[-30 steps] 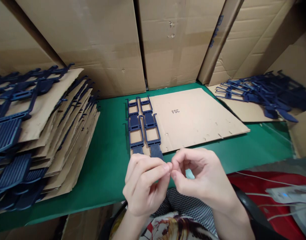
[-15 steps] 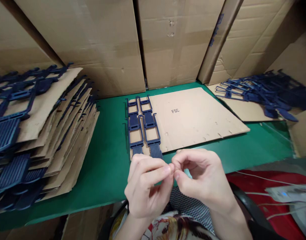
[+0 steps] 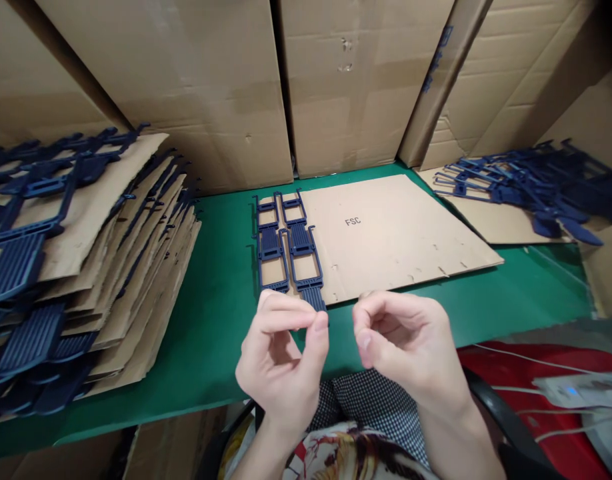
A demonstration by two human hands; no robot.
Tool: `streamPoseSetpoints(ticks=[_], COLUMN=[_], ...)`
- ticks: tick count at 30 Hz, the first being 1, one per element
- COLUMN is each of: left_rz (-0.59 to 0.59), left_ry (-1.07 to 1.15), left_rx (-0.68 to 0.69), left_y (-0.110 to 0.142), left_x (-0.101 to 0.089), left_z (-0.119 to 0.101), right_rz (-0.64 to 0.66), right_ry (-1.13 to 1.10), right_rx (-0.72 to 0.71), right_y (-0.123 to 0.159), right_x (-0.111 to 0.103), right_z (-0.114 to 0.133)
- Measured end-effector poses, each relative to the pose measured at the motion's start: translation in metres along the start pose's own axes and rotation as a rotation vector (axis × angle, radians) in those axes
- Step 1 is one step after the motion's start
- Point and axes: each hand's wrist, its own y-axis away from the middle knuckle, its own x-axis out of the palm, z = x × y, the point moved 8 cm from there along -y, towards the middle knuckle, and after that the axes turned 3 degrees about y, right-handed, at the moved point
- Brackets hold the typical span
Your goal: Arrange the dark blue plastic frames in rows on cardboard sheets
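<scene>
My left hand (image 3: 286,363) is raised over the near table edge, its thumb and fingertips pinched together; anything between them is too small to make out. Facing it, a small gap away, my right hand (image 3: 411,350) has thumb and index finger curled into a pinch, and what it may hold is hidden. Just beyond my left hand, several dark blue plastic frames with ribbed panels (image 3: 306,257) lie in two columns on the left side of a flat cardboard sheet (image 3: 386,233) printed "FSC". My left fingers cover the near ends of these frames.
On the left rises a stack of cardboard sheets (image 3: 151,293) layered with blue plastic parts. A loose pile of blue parts (image 3: 526,187) rests on cardboard at right. Large cartons (image 3: 366,87) wall off the back of the green table (image 3: 206,347). A power strip (image 3: 581,390) with cables sits lower right.
My hands, whose fingertips were meeting half a second ago, have drawn apart. The left hand moved left, the right slightly right. The blue frames stay in place on the sheet.
</scene>
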Motion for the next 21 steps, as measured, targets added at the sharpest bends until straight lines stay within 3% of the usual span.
streamPoseSetpoints(ticks=[9, 16, 21], left_rz=[-0.012, -0.01, 0.001], left_ry=[0.231, 0.288, 0.305], left_rx=[-0.325, -0.412, -0.461], left_y=[0.002, 0.004, 0.004], left_x=[-0.003, -0.002, 0.0], left_z=[0.028, 0.035, 0.039], right_rz=[0.028, 0.097, 0.096], right_ry=[-0.076, -0.321, -0.299], right_rx=[0.007, 0.127, 0.102], right_y=[0.001, 0.001, -0.003], right_x=[0.002, 0.01, 0.012], right_z=[-0.008, -0.026, -0.025])
